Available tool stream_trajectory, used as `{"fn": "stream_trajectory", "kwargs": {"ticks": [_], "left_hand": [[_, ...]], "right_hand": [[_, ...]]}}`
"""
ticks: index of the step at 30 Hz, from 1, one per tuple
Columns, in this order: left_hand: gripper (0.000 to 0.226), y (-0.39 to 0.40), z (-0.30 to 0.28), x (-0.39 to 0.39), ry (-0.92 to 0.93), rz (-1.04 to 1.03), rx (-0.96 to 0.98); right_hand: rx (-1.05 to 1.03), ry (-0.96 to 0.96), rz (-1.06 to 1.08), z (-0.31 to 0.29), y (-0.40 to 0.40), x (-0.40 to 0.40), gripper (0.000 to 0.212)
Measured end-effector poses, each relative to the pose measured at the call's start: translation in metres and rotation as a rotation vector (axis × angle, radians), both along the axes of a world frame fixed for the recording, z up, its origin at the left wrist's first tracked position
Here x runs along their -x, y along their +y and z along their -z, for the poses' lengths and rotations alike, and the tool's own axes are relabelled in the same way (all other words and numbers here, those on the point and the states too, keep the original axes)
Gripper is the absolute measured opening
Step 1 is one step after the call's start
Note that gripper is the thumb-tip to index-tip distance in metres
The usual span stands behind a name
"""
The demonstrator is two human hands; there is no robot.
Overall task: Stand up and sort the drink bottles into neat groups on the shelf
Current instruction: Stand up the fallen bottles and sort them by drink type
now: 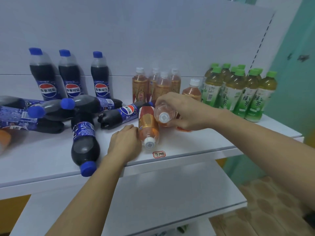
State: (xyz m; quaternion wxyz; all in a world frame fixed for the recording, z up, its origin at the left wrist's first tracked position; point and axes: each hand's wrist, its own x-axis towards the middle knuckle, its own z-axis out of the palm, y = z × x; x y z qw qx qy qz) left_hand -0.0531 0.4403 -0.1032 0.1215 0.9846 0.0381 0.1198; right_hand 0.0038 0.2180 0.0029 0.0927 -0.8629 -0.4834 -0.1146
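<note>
On the white shelf (196,143), three cola bottles (69,77) with blue caps stand at the back left, and several more cola bottles (83,133) lie toppled in front of them. Several orange tea bottles (140,86) with white caps stand mid-back. Green tea bottles (235,89) stand grouped at the right. My right hand (184,109) grips a tilted orange tea bottle (164,114), its cap facing me. My left hand (125,139) rests against the left side of another orange tea bottle (148,128) lying flat; whether it grips it is unclear.
A small red-bordered label (159,154) sticks to the shelf's front edge. A lower white shelf (170,193) juts out below. An orange bottle (4,138) shows blurred at the far left. The teal wall (293,82) is to the right.
</note>
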Motion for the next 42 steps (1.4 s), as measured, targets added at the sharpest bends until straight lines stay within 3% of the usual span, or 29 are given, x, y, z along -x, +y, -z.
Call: {"fn": "stream_trajectory", "kwargs": {"ticks": [9, 13, 17, 21, 26, 33, 42], "left_hand": [[0.020, -0.002, 0.000, 0.002, 0.010, -0.008, 0.013], [0.018, -0.002, 0.000, 0.002, 0.003, -0.011, 0.021], [0.013, -0.002, 0.000, 0.001, 0.005, -0.018, 0.034], [0.018, -0.002, -0.001, 0.000, 0.010, -0.022, 0.028], [0.029, -0.003, -0.001, 0.000, 0.015, -0.032, 0.031], [0.028, -0.003, -0.001, 0.000, 0.022, -0.031, 0.030], [0.027, -0.003, 0.000, -0.001, 0.022, -0.030, 0.021]], "right_hand": [[-0.133, 0.024, 0.093, -0.028, 0.027, -0.019, 0.055], [-0.075, 0.017, 0.212, -0.042, 0.043, -0.042, 0.061], [-0.078, 0.143, 0.287, -0.059, 0.049, -0.054, 0.059], [-0.012, 0.140, 0.375, -0.073, 0.047, -0.066, 0.052], [0.105, 0.174, 0.476, -0.085, 0.046, -0.070, 0.061], [0.226, 0.231, 0.524, -0.099, 0.039, -0.070, 0.044], [0.277, 0.197, 0.546, -0.089, 0.022, -0.081, 0.048]]}}
